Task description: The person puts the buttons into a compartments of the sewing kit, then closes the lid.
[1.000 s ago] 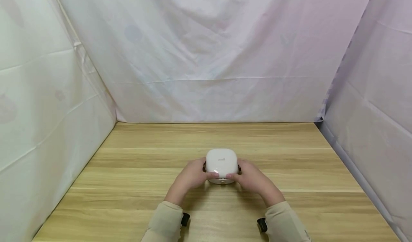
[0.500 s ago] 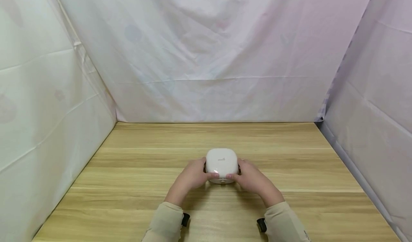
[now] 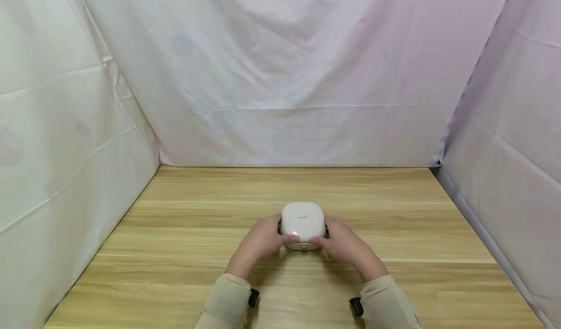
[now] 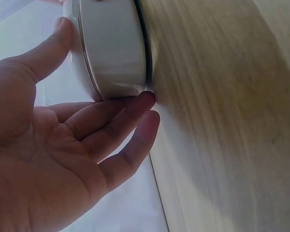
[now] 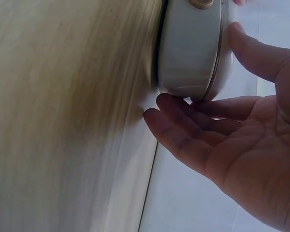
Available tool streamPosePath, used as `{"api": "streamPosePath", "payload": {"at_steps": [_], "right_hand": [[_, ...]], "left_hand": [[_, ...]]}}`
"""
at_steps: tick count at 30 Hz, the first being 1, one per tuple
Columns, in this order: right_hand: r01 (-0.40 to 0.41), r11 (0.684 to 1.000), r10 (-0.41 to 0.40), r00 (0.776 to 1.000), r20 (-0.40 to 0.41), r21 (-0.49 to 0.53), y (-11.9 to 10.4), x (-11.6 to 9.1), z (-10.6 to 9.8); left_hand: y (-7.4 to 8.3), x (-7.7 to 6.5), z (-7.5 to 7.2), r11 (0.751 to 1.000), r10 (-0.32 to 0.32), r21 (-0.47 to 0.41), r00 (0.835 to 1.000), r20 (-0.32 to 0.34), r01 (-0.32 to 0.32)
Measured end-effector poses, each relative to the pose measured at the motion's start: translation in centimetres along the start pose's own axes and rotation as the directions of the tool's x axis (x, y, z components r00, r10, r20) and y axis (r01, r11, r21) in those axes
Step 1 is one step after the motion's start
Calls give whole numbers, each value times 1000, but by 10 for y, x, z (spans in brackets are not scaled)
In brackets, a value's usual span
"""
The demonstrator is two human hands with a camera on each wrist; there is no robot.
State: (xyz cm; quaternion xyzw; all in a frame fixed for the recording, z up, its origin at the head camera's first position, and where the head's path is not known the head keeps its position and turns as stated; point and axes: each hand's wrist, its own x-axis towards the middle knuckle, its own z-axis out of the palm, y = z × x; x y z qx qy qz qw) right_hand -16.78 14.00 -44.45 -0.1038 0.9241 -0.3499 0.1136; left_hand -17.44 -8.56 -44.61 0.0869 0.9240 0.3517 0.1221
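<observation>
A glossy white lidded box [image 3: 302, 221] with rounded corners and a small logo on top sits on the wooden table. My left hand [image 3: 262, 236] grips its left side, thumb on the lid's near edge. On the opposite side, my right hand [image 3: 344, 241] holds it the same way. In the left wrist view, fingertips bend against the lower side of the box [image 4: 113, 48]. A thin gold-coloured seam runs below the lid. The right wrist view shows a round tan tab [image 5: 201, 3] on the front. Contents are hidden.
Wood-grain table [image 3: 197, 197] surrounds the box. White cloth hangs as a back wall [image 3: 280, 76], with further cloth walls at left [image 3: 57, 139] and right [image 3: 513, 124]. Black wrist devices [image 3: 253, 298] sit at both cuffs.
</observation>
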Motion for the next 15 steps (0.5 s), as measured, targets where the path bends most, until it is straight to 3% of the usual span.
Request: {"api": "streamPosePath", "payload": {"at_steps": [6,9,11,15], "right_hand": [[-2,999,0,999,40,49,0,-5,-6],[-9,1000,7,998,57,30,3,-6,-14],[-12,1000,13,999,47,-8,4,-6,-20],[5,995,-6,1000,-13,-95,5,-2,-32]], "left_hand": [[-4,-2,-2,996,1,-88,1000,32,2],[-1,-4,-8,996,-26,-81,1000,16,27],[3,-5,-14,999,-18,-36,999,-28,17],[10,-2,-24,990,38,143,993,-116,-21]]}}
